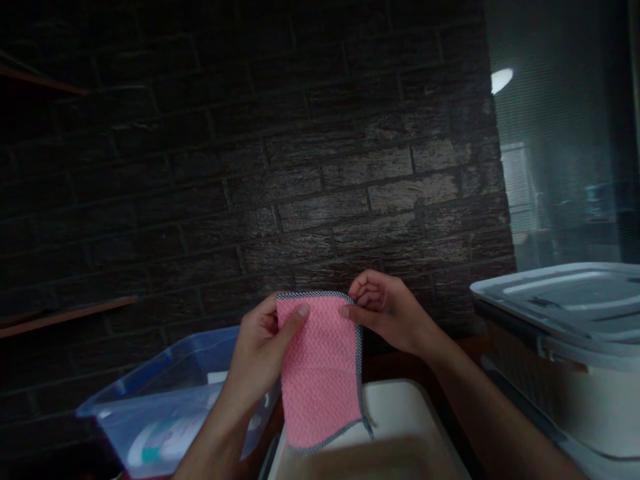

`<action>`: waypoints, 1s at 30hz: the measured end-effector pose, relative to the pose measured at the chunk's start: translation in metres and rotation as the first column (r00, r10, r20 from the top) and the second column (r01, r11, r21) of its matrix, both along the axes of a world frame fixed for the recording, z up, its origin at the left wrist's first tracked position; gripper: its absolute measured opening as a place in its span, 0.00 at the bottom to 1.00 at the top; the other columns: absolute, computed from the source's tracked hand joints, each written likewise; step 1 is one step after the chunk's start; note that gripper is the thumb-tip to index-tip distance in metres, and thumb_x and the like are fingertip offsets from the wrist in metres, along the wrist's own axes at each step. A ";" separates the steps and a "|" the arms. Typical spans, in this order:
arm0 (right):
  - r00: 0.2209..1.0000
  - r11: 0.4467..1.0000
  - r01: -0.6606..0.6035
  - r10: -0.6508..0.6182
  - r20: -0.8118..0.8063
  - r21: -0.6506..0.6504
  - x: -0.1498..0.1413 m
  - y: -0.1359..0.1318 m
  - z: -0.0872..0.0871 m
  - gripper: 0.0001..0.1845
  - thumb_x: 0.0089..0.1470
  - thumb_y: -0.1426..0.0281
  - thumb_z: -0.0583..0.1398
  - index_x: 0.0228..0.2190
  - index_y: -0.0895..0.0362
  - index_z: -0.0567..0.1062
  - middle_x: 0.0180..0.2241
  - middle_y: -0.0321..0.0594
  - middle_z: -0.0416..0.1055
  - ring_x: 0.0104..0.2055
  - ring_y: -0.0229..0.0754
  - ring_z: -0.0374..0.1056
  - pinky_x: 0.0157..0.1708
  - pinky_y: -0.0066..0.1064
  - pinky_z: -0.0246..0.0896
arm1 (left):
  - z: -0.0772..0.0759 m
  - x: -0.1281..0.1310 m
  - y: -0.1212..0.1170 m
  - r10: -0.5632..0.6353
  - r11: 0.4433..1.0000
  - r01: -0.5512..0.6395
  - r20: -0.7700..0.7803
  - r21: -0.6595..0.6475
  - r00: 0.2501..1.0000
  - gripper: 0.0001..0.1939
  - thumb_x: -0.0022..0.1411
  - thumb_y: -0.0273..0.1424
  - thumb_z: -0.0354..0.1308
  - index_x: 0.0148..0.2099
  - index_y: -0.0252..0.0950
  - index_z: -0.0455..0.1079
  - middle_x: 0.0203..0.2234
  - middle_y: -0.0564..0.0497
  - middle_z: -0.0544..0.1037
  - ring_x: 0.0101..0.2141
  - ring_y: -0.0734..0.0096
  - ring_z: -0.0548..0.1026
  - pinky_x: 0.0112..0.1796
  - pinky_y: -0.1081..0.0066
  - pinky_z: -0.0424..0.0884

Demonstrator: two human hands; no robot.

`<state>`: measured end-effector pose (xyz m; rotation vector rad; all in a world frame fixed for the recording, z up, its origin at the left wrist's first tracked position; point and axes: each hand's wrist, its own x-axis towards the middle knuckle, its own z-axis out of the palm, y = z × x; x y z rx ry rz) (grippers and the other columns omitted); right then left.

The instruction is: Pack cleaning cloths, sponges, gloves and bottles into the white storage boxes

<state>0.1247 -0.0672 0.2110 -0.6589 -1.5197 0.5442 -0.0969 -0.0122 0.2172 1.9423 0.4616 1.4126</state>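
A pink textured cloth (323, 373) with a dark checked edging hangs down between my two hands, its lower corner trailing a short loose thread or loop. My left hand (265, 340) grips the upper left corner, thumb lying on the front face and fingers behind. At the upper right corner, my right hand (383, 307) pinches the edge between thumb and curled fingers. Below the cloth stands a cream-coloured plastic bin (400, 407); the cloth's lower part hides some of its rim.
To the left is a translucent blue plastic tub (170, 373) with a white packet or bottle (167, 440) inside. A lidded storage box (565, 333) stands at the right. Behind rises a dark brick wall (320, 180), with a wooden shelf edge (70, 317) at left and a glass panel (560, 160) at right.
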 end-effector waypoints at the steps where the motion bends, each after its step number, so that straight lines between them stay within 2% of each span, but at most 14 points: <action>1: 1.000 1.000 0.002 -0.002 -0.005 -0.013 0.001 0.002 -0.001 0.14 0.49 0.69 0.72 0.32 0.57 0.72 0.28 0.32 0.70 0.27 0.33 0.65 0.28 0.28 0.59 | 0.000 0.001 -0.001 0.000 1.000 0.000 -0.001 0.007 1.000 0.11 0.65 0.39 0.65 0.42 0.36 0.74 0.32 0.51 0.78 0.33 0.70 0.75 0.33 0.75 0.72; 5: 0.999 0.999 0.018 -0.016 0.041 -0.042 0.004 0.006 -0.004 0.13 0.52 0.66 0.70 0.29 0.58 0.73 0.26 0.33 0.71 0.27 0.34 0.65 0.27 0.28 0.58 | -0.002 0.005 -0.002 0.024 0.999 -0.025 0.021 0.034 0.999 0.11 0.65 0.38 0.66 0.42 0.37 0.73 0.30 0.53 0.76 0.31 0.72 0.73 0.30 0.76 0.69; 8: 0.997 0.999 -0.017 0.020 0.071 -0.043 0.004 0.006 -0.005 0.12 0.55 0.65 0.68 0.29 0.58 0.73 0.26 0.34 0.72 0.27 0.34 0.65 0.28 0.28 0.59 | -0.003 0.006 0.001 0.063 0.994 -0.069 0.071 0.086 0.995 0.11 0.64 0.36 0.66 0.48 0.40 0.73 0.30 0.55 0.75 0.28 0.74 0.70 0.28 0.77 0.66; 11: 0.995 0.998 -0.018 0.025 0.093 -0.068 0.003 0.006 -0.005 0.10 0.56 0.66 0.66 0.29 0.58 0.74 0.25 0.34 0.71 0.27 0.35 0.66 0.27 0.28 0.59 | -0.004 0.007 0.003 0.155 0.965 -0.169 0.083 0.200 0.984 0.14 0.65 0.34 0.64 0.53 0.43 0.73 0.38 0.53 0.78 0.32 0.72 0.72 0.33 0.75 0.67; 13: 0.995 0.996 0.006 0.002 0.097 -0.090 0.003 0.006 -0.005 0.07 0.55 0.68 0.65 0.30 0.58 0.73 0.24 0.33 0.70 0.26 0.35 0.65 0.26 0.28 0.58 | -0.004 0.006 0.003 0.226 0.934 -0.237 0.072 0.266 0.972 0.12 0.66 0.32 0.63 0.51 0.42 0.75 0.41 0.52 0.78 0.37 0.70 0.74 0.37 0.74 0.68; 15: 0.996 0.995 0.020 -0.011 0.087 -0.099 0.002 0.005 -0.004 0.05 0.54 0.71 0.65 0.29 0.57 0.73 0.23 0.32 0.69 0.25 0.34 0.64 0.25 0.27 0.57 | -0.004 0.006 0.003 0.258 0.922 -0.261 0.048 0.285 0.965 0.08 0.66 0.30 0.61 0.48 0.41 0.76 0.39 0.52 0.78 0.37 0.69 0.74 0.37 0.73 0.67; 20: 0.999 0.998 0.031 -0.030 0.020 -0.062 0.002 0.004 -0.002 0.05 0.47 0.76 0.64 0.27 0.57 0.72 0.22 0.31 0.68 0.23 0.32 0.61 0.24 0.26 0.51 | -0.002 0.006 -0.001 0.193 0.945 -0.192 0.023 0.265 0.981 0.05 0.64 0.27 0.63 0.43 0.39 0.73 0.34 0.54 0.76 0.34 0.72 0.72 0.34 0.75 0.65; 26: 0.999 0.997 0.045 -0.044 0.015 -0.057 0.004 0.002 -0.001 0.06 0.45 0.78 0.62 0.27 0.57 0.72 0.21 0.30 0.68 0.22 0.31 0.59 0.22 0.25 0.48 | 0.003 0.007 -0.005 0.073 0.990 -0.065 -0.063 0.125 0.995 0.15 0.60 0.33 0.70 0.47 0.40 0.71 0.33 0.54 0.79 0.31 0.73 0.74 0.31 0.77 0.67; 30: 0.999 0.999 0.034 -0.034 0.004 -0.038 0.006 0.003 -0.002 0.05 0.47 0.78 0.62 0.29 0.57 0.75 0.23 0.31 0.70 0.23 0.32 0.60 0.22 0.26 0.49 | 0.002 0.005 -0.006 0.062 0.993 -0.052 -0.090 0.102 0.994 0.13 0.61 0.36 0.69 0.47 0.39 0.76 0.35 0.52 0.80 0.30 0.75 0.73 0.30 0.78 0.66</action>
